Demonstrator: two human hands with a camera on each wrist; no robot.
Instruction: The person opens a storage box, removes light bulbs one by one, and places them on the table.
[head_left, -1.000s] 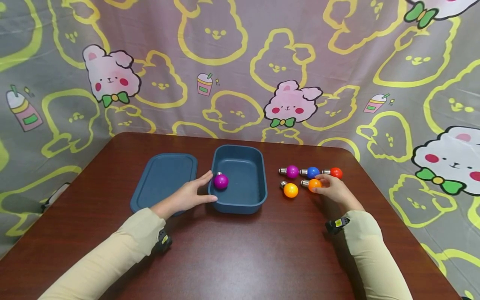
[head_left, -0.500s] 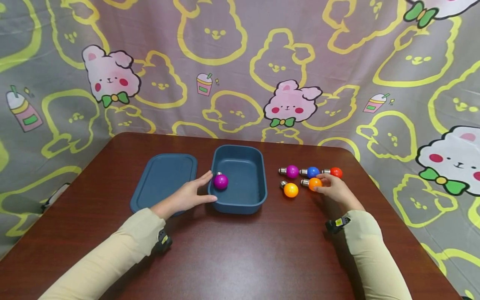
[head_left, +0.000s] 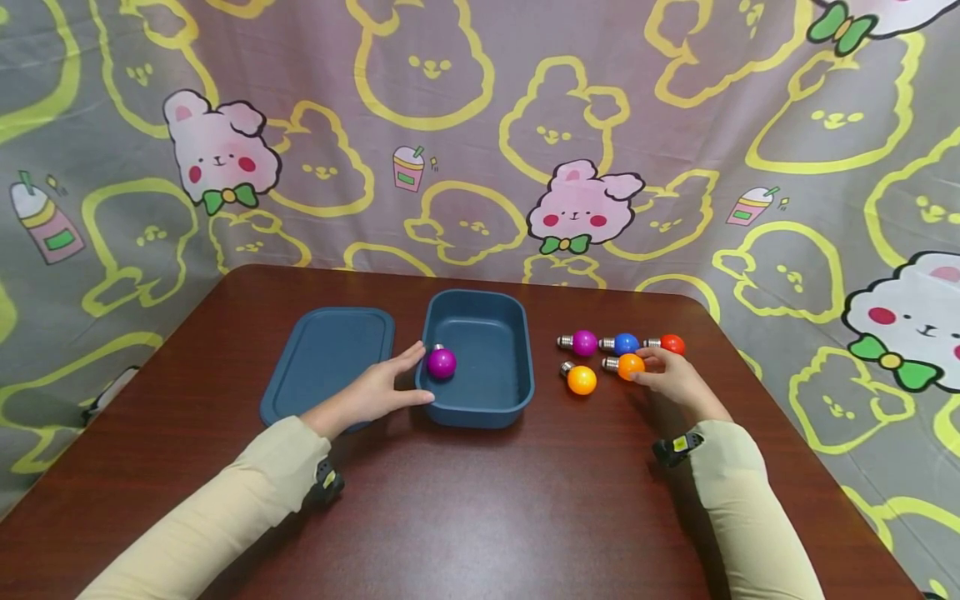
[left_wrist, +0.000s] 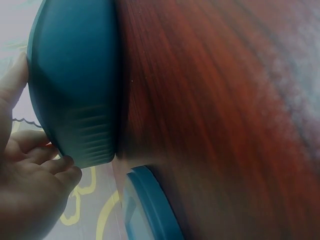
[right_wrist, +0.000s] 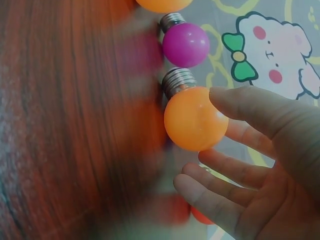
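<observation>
In the head view my left hand (head_left: 378,389) rests at the left wall of a blue plastic box (head_left: 480,417), thumb near its front corner and fingers spread along the rim. A purple light bulb (head_left: 442,363) lies inside. My right hand (head_left: 675,382) pinches an orange light bulb (head_left: 630,367) by its globe; its metal screw base (right_wrist: 179,82) stays uncovered in the right wrist view. Beside it on the table lie a yellow-orange bulb (head_left: 582,381), a purple bulb (head_left: 584,343), a blue bulb (head_left: 625,343) and a red bulb (head_left: 672,345).
Left of the box a flat blue lid (head_left: 330,358) lies on the brown wooden table (head_left: 480,508), partly behind my left forearm. Behind the table hangs a patterned curtain (head_left: 465,108). Both wrists carry a small black camera (head_left: 677,448).
My right hand has edged slightly right and closed in on the orange bulb, which has shifted a little with it. The left hand, box and other bulbs look unmoved.
</observation>
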